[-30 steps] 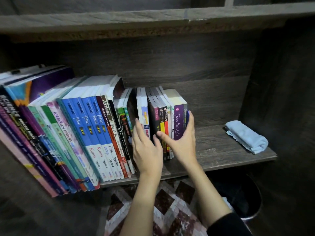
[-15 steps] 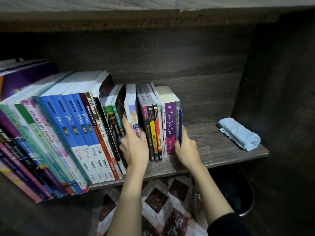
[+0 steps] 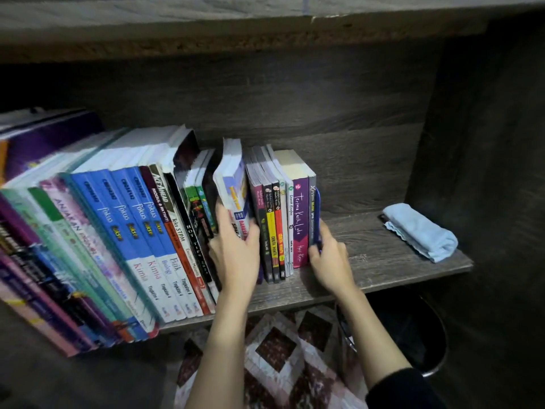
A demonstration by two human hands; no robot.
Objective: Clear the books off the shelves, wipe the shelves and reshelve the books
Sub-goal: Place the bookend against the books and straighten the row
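Note:
A dark wooden shelf (image 3: 371, 261) carries a long row of books. Large leaning textbooks (image 3: 129, 231) fill its left part; a small upright group (image 3: 283, 219) stands in the middle. My left hand (image 3: 236, 255) grips a white and blue book (image 3: 233, 187), which tilts left and sits higher than its neighbours. At the right end of the small group, my right hand (image 3: 327, 258) holds the outermost grey and blue book (image 3: 314, 214) near its lower edge. A folded light blue cloth (image 3: 418, 231) lies on the shelf at the right.
Another shelf board (image 3: 265, 28) runs overhead. The side wall of the unit (image 3: 486, 143) closes the right. Below the shelf are a patterned floor mat (image 3: 277, 349) and a round black bin (image 3: 413, 329).
Both hands went from hovering in front of the spines to taking hold. The left hand has lifted and tilted the white and blue book. The right hand slid down the end book.

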